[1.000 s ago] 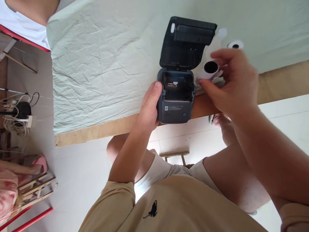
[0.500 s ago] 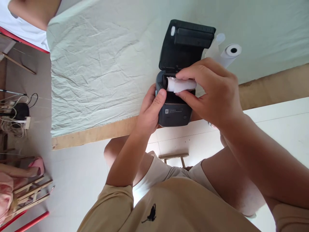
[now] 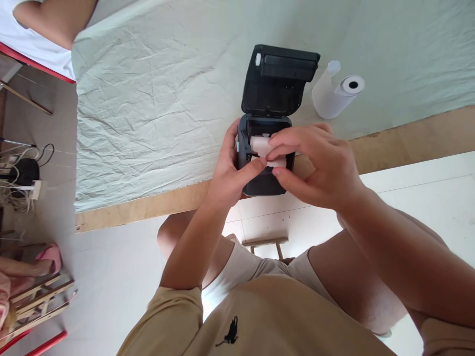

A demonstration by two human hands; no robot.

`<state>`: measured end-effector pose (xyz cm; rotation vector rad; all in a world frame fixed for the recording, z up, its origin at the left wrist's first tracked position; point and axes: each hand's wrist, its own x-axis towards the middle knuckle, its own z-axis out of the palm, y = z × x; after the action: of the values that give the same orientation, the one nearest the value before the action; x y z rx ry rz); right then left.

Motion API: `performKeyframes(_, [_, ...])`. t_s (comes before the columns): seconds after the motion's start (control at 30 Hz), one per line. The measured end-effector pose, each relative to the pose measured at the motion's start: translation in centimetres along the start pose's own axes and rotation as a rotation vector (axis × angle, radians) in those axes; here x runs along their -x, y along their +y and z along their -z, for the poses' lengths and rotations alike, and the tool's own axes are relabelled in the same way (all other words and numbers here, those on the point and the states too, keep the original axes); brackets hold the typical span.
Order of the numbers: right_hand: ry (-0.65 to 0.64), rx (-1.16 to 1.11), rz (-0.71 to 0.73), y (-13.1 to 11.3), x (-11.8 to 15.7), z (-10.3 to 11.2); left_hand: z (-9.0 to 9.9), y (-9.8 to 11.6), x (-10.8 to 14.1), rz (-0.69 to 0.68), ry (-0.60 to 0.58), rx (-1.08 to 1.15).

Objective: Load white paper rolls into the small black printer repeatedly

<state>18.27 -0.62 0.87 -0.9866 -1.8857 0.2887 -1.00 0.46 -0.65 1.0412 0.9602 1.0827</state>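
A small black label printer (image 3: 265, 185) stands at the table's front edge with its lid (image 3: 280, 79) swung up and back. Inside its bay lies a white paper roll (image 3: 261, 144), partly covered by fingers. My left hand (image 3: 232, 170) grips the printer's left side, its thumb reaching over the rim to the paper. From the right, my right hand (image 3: 315, 160) has its fingertips and thumb on the roll. A second, larger paper roll (image 3: 339, 99) stands on the cloth to the right, its loose end curling out.
A pale green cloth (image 3: 156, 99) with wrinkles covers the wooden table (image 3: 148, 202). Another person's arm (image 3: 55, 22) is at the upper left. Tangled cables (image 3: 17, 178) and a wooden rack (image 3: 40, 301) are on the floor at the left.
The paper roll has gone down from the bay's opening into the printer. My left thumb has moved onto the paper, and the printer's lid appears slightly lower in view.
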Motion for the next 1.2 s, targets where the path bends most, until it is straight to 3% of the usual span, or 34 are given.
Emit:
performKeyframes(0.17, [0.208, -0.005, -0.179, 2.0, 0.1, 0.2, 0.2, -0.1, 0.0, -0.001, -0.011, -0.048])
performKeyframes(0.3, [0.054, -0.060, -0.161, 3.4, -0.5, 0.1, 0.4, -0.2, -0.1, -0.027, -0.031, -0.057])
performKeyframes(0.53, [0.100, -0.177, -0.195, 3.7, 0.6, -0.2, 0.5, -0.2, -0.3, -0.014, 0.025, -0.099])
performKeyframes(0.83, [-0.205, -0.355, -0.341, 4.7, 0.7, -0.5, -0.3, 0.4, 0.2, 0.026, 0.054, 0.029])
performKeyframes(0.97, [-0.185, -0.412, -0.372, 4.7, 0.8, -0.7, -0.7, 0.7, 0.3, 0.086, 0.063, 0.048])
performKeyframes(1.2, [-0.131, -0.367, -0.326, 5.1, 1.0, -1.7, -0.4, 0.7, -0.2, 0.029, 0.061, 0.035])
